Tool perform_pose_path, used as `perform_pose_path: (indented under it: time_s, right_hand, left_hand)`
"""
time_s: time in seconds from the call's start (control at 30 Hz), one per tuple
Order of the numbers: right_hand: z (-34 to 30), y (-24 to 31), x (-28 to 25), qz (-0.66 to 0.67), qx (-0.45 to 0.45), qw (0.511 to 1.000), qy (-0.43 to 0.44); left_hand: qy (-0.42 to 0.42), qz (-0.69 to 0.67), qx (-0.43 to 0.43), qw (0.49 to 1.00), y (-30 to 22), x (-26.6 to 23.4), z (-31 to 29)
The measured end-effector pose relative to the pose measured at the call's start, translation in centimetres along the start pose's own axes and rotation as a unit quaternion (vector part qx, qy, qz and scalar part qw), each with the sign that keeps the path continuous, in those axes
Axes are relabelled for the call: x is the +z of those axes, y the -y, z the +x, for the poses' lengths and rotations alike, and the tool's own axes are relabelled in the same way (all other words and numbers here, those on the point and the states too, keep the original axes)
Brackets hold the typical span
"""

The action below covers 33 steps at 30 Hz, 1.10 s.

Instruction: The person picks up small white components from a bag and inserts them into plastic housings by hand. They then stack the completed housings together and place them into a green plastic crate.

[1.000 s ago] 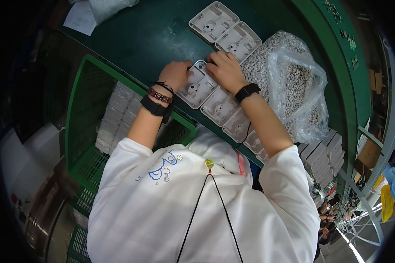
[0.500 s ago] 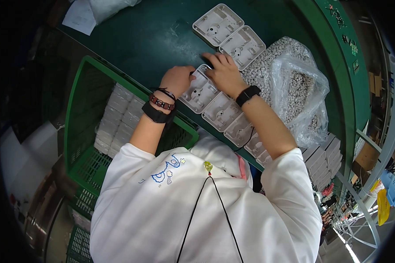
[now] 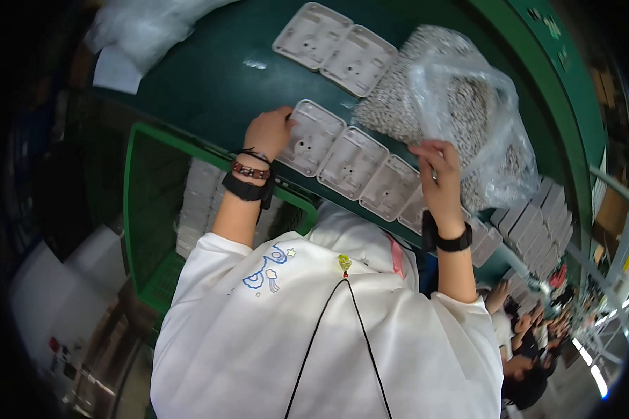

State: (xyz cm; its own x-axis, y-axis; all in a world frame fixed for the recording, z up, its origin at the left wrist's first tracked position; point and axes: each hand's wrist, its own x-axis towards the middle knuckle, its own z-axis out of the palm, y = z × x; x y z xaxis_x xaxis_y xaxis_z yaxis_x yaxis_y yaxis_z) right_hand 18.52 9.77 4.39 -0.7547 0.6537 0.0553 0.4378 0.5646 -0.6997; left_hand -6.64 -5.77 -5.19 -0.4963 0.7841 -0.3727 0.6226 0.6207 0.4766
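A row of pale grey plastic casing halves [image 3: 353, 164] lies hollow side up along the near edge of the green table. At the row's left end, my left hand [image 3: 267, 134] has its fingers curled together at the upper left corner of the first casing half [image 3: 309, 137]. A small dark spot shows at those fingertips; what they hold is hard to make out. My right hand [image 3: 440, 171] hovers over the right part of the row, beside a clear plastic bag [image 3: 486, 70] of small whitish parts [image 3: 433, 52]. Its thumb and fingers are apart with nothing seen between them.
Two more casing halves [image 3: 335, 49] lie side by side farther back on the table [image 3: 217, 77]. A green crate [image 3: 136, 209] with wrapped pale blocks stands at the left. Stacked grey casings [image 3: 541, 227] are at the right, with other people [image 3: 531, 342] beyond.
My right hand has left the first casing half and moved right and nearer, toward the bag. My left hand stays at that casing's corner. The whole view has shifted somewhat.
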Motion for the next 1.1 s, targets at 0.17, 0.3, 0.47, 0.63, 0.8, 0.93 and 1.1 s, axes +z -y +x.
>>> perform_pose_path:
  time_s: [0.17,0.3,0.47,0.63,0.8,0.93,1.1]
  right_hand:
    - [-11.7,-4.0,-4.0,-0.204,0.137,0.966,0.084]
    - [-18.1,-6.0,-4.7,-0.209,0.262,0.942,-0.033]
    - [-23.0,-11.9,-6.3,-0.313,0.325,0.868,-0.207]
    - [-27.0,-17.8,-8.2,-0.348,0.404,0.801,-0.272]
    - [-27.3,-18.3,-8.1,-0.298,0.412,0.836,-0.208]
    - [-27.6,-18.2,-8.7,-0.286,0.400,0.845,-0.211]
    - [-30.4,-20.7,-10.7,-0.258,0.402,0.845,-0.240]
  left_hand:
    - [-0.017,-0.024,0.035,0.999,0.7,0.8,0.4]
    - [-0.029,0.108,0.035,0.993,0.4,0.8,0.4]
    - [-0.006,0.157,0.015,0.987,0.1,1.5,1.0]
    - [-0.019,0.238,-0.052,0.970,-0.8,3.0,1.1]
    - [-0.042,0.285,-0.139,0.948,-1.3,3.6,1.5]
    - [-0.016,0.278,-0.160,0.947,-1.1,3.6,2.5]
    - [-0.020,0.277,-0.111,0.954,-3.8,5.5,1.4]
